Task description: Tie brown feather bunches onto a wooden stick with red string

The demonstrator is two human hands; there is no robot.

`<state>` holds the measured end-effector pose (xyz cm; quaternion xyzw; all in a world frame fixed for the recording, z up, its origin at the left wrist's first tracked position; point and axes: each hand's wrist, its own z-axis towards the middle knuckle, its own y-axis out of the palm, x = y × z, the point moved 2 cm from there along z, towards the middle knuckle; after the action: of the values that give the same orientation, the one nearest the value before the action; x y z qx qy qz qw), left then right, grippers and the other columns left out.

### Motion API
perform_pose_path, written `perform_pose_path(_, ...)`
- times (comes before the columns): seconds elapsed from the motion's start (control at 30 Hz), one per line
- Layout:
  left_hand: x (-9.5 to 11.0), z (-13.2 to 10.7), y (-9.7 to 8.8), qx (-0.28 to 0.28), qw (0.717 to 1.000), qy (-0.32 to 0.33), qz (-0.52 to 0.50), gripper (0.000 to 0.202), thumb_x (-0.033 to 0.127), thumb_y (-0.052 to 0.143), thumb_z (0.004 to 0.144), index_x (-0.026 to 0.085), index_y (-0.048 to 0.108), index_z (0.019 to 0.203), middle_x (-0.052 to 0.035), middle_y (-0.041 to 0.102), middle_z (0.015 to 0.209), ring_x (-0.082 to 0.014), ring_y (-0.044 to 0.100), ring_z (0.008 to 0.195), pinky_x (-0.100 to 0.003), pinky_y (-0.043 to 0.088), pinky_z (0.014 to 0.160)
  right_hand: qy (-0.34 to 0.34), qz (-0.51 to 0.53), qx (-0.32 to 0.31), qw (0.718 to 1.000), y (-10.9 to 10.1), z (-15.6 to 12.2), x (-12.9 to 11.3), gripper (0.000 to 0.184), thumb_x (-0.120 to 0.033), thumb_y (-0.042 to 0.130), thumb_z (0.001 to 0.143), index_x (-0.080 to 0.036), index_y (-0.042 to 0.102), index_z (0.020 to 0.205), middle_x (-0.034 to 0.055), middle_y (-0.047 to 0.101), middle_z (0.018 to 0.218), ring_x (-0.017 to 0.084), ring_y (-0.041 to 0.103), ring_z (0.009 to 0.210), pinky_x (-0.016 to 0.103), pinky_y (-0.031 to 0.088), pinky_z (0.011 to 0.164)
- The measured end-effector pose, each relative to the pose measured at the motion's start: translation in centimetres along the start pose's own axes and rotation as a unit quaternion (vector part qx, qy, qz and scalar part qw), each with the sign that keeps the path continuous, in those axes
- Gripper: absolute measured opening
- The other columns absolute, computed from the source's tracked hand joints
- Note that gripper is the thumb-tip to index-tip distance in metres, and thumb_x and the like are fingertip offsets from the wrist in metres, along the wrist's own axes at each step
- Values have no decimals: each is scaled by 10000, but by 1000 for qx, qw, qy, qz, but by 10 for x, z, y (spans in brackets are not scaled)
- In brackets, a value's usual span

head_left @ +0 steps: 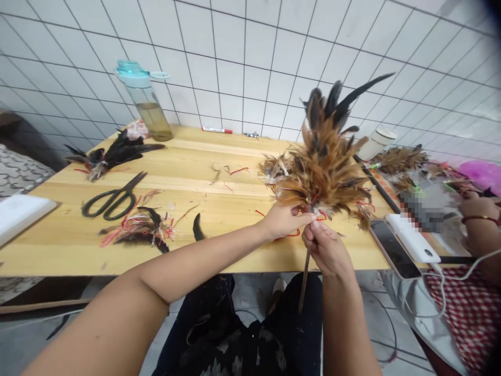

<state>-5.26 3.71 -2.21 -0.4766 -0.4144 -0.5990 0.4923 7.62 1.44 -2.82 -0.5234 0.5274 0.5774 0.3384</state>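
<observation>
The feather duster [324, 167] stands in both hands above the near edge of the worktop [183, 177], its brown feathers just beyond the fingers. Its long axis runs away from the person, leaning slightly right at the top, while the stick [304, 284] drops below the right hand [327, 246] past the edge. The left hand [285, 222] pinches where feathers meet stick; the right fingers close around the stick just below, the fingertips of both hands nearly meeting. Red thread [260, 213] trails beside the left hand. A smaller feather bundle [276, 167] lies close behind, leftward. Scissors [127, 189] lie well left; a phone [393, 249] sits right of the right hand.
</observation>
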Motion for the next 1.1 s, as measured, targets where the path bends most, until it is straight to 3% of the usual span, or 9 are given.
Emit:
perform_pose_path(0.2,18,4,3,-66,993,68,69,175,262,661,742,180,687,895,-16,661,738,-160,595,718,-263,473,683,-31,-18,38,999,-24,2,-21,434,-496,788,626,-182,495,569,-36,389,519,74,302,483,249,212,441)
perform_pose_path(0.33,14,5,-16,-97,976,64,183,184,288,588,801,160,688,889,-20,622,681,-144,537,603,-257,432,601,-33,-29,63,997,-37,6,-16,431,-506,780,621,-190,491,573,-28,407,533,86,332,496,258,237,444)
perform_pose_path(0.4,9,18,-39,-65,955,71,279,225,257,546,824,154,677,976,-49,651,813,-161,566,701,-270,445,673,-25,-23,69,997,-41,10,-13,438,-521,786,592,-195,493,587,-35,401,526,85,322,485,258,228,434)
perform_pose_path(0.5,-4,48,-80,55,884,54,460,187,196,536,811,141,700,884,-99,641,899,-217,571,890,-320,428,821,-10,-7,67,998,-42,16,-9,423,-520,796,560,-193,549,664,-50,391,514,84,314,471,254,215,425)
perform_pose_path(0.57,-17,68,-97,62,854,20,517,198,201,537,815,140,707,897,-110,639,896,-227,569,900,-330,421,836,4,4,65,998,-40,19,-6,429,-514,795,556,-181,595,737,-57,392,512,80,314,468,248,203,422)
perform_pose_path(0.8,-51,92,-88,38,806,-14,591,249,225,482,844,104,682,929,-166,617,1004,-244,576,924,-319,410,804,23,26,63,997,-30,27,4,443,-498,790,545,-157,619,768,-66,418,495,65,309,459,234,182,430)
perform_pose_path(0.97,-40,83,-98,122,822,-27,555,205,209,488,810,112,642,905,-169,641,955,-267,582,893,-348,408,777,26,31,78,996,-33,31,9,419,-504,775,557,-157,603,717,-65,417,501,62,322,454,236,203,438)
perform_pose_path(1.03,-28,76,-106,180,864,-56,467,156,221,534,764,126,628,845,-121,651,849,-227,578,799,-323,409,727,25,28,81,996,-34,32,10,418,-516,772,556,-163,589,688,-64,416,509,60,324,451,236,204,432)
perform_pose_path(1.1,-16,65,-104,183,936,-91,287,138,255,572,724,136,608,784,-72,640,758,-160,545,666,-273,391,634,22,25,79,996,-34,34,10,425,-524,776,547,-166,574,659,-61,417,517,56,326,450,233,206,427)
